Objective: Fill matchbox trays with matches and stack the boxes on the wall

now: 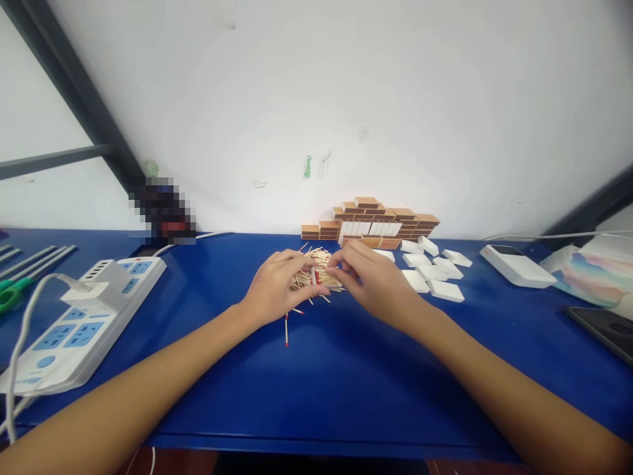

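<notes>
A loose heap of red-headed matches (322,257) lies on the blue table in front of me. Over its left side, my left hand (279,285) curves its thumb and fingers around a small matchbox tray (313,276), whose white edge shows with red match heads beside it. My right hand (368,276) is at the heap's right side, thumb and fingertips pinched together close to the tray; anything between them is too small to make out. A single match (286,333) lies nearer to me, below the left hand.
Stacked brown matchboxes (386,221) stand against the wall. Several white trays (432,270) lie to their front right. A power strip (84,323) with cables and green-handled scissors (14,293) are at left. A white device (517,266) and a dark phone (606,330) are at right.
</notes>
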The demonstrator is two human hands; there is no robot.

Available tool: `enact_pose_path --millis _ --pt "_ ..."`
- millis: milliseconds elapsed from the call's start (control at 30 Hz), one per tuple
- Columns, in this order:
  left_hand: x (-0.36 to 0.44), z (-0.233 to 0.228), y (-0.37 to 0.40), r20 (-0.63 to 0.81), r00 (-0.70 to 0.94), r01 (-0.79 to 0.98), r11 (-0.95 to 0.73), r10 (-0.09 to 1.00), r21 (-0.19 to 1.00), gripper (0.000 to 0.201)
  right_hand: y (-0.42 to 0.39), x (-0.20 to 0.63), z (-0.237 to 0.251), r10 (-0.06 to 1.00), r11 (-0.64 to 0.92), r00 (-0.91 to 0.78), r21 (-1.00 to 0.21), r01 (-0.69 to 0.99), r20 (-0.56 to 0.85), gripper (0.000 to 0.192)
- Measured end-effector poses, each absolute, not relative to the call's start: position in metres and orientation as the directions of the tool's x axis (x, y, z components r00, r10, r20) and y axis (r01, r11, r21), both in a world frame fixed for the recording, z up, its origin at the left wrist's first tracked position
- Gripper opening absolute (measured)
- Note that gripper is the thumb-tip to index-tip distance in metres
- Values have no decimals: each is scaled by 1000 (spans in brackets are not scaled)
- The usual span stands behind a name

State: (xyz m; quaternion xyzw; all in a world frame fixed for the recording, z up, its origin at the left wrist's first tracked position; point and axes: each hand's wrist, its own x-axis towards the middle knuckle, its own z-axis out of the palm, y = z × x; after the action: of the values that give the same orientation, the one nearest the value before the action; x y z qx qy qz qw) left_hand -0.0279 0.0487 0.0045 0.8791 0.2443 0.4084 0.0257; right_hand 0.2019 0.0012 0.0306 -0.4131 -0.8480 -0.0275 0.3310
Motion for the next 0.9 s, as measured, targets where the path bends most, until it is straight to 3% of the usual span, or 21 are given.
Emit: enact_pose_path --millis 600,900 --pt "-30 4 54 762 504 421 -886 406 194 48 2 207 35 688 680 -490 -240 693 535 14" --pt "-29 5 51 767 528 411 -900 364 144 45 1 205 28 603 705 -546 -69 706 581 26"
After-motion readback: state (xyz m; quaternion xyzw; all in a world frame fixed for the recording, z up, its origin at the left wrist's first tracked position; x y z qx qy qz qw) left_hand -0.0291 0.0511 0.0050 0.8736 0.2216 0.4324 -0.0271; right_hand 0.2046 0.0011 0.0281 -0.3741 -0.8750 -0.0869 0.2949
